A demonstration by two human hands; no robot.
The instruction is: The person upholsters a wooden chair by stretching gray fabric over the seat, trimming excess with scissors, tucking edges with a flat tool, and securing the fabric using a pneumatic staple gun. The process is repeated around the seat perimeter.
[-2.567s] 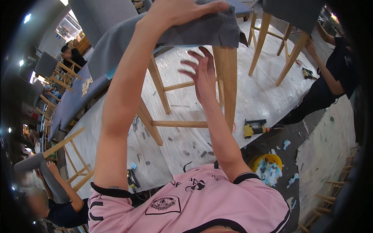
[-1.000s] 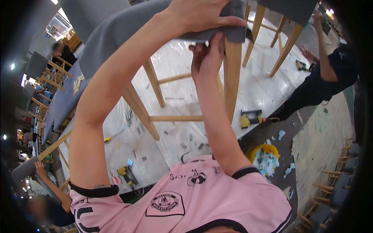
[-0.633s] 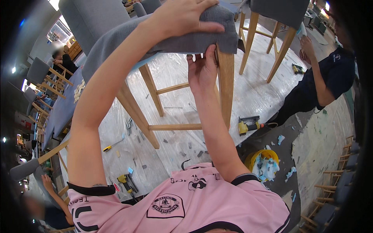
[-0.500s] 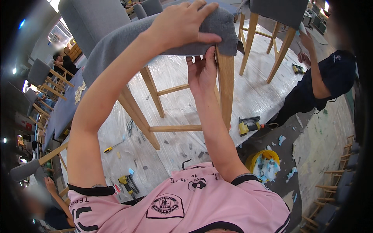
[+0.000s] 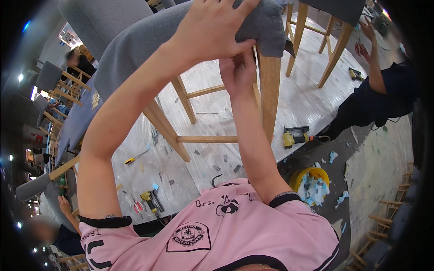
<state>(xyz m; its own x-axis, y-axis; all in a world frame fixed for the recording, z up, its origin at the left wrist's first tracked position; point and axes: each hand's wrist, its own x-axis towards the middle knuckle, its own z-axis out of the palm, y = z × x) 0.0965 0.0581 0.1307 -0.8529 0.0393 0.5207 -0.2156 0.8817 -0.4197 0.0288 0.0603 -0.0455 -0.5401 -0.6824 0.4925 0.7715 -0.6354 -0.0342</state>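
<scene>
So a chair (image 5: 270, 86) is stood upright on the plastic-covered counter (image 5: 312, 106), rungs (image 5: 208, 139) already in. Grey cloth (image 5: 129, 61) is draped over the top, but the edge looks unfastened, so that's probably left. It's covered by the left hand (image 5: 212, 29), fingers (image 5: 247, 9) spread; the right hand (image 5: 238, 74) is tucked underneath, grip partly hidden, can't tell if anything's pinched.

Chair seat (image 5: 151, 43) at 11 o'clock is plain grey, its legs (image 5: 270, 86) honey-tan. Pink shirt (image 5: 253, 226) with black trim at 6, yellow-and-black nail gun (image 5: 294, 139) at 3, bright yellow bucket (image 5: 296, 179) around 4.
</scene>
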